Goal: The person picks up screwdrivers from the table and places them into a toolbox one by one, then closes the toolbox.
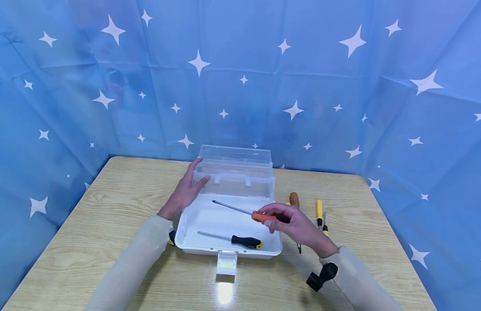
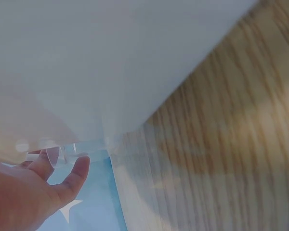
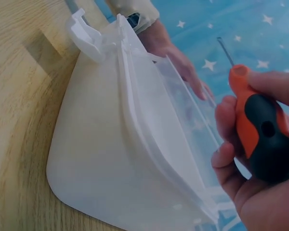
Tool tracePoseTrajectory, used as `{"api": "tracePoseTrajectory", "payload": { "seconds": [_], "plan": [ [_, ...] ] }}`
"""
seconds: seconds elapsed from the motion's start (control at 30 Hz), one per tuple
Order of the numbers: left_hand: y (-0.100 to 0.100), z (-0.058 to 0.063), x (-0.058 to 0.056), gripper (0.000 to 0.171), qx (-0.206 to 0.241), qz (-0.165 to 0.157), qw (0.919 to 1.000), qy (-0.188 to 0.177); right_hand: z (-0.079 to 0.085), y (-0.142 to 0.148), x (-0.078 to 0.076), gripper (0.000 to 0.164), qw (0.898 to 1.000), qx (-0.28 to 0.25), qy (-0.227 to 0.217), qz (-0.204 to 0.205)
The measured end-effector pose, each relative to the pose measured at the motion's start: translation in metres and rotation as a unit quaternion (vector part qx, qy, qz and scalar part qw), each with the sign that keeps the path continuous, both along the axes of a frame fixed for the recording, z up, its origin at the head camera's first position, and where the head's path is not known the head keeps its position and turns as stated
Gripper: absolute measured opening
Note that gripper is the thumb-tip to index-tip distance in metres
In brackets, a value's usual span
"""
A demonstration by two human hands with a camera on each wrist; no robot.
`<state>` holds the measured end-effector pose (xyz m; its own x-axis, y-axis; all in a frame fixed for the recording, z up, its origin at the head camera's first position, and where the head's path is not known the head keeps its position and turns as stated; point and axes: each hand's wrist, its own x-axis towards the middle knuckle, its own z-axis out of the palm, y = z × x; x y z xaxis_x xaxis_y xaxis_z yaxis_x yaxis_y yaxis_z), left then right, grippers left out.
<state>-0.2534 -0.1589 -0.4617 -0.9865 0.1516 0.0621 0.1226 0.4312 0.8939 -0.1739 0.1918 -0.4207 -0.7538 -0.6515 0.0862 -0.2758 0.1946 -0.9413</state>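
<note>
Judged step: loading the box. An orange-and-black screwdriver (image 1: 260, 216) is being held over the white box (image 1: 201, 251), its handle being gripped in the curled fingers of the right hand (image 1: 296, 222), its tip pointing far-left. The left hand (image 1: 187, 192) is being held spread at the left edge of the raised lid (image 1: 234, 188), thumb and fingers parted; whether the lid is being pinched cannot be told. A black screwdriver (image 1: 246, 242) is lying inside, near side. Next move probably calls for lowering flat on the far side of it, rim being cleared.

Materials: box is showing smooth plastic, rounded corners; lid, clear sheet; blade, slim bare metal; held handle, waisted, two-tone. Pale wood-grain table (image 1: 88, 224) is lying underneath; yellow-handled tool (image 1: 319, 209) is lying right.
</note>
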Motion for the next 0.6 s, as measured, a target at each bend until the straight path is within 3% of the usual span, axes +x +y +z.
{"api": "tracePoseTrajectory", "payload": {
  "seconds": [0.6],
  "plan": [
    [-0.001,-0.001,-0.001,0.070,0.004,0.000,1.0000,0.006,-0.005,-0.016,-0.005,0.026,0.996,0.045,0.056,0.048]
  ]
}}
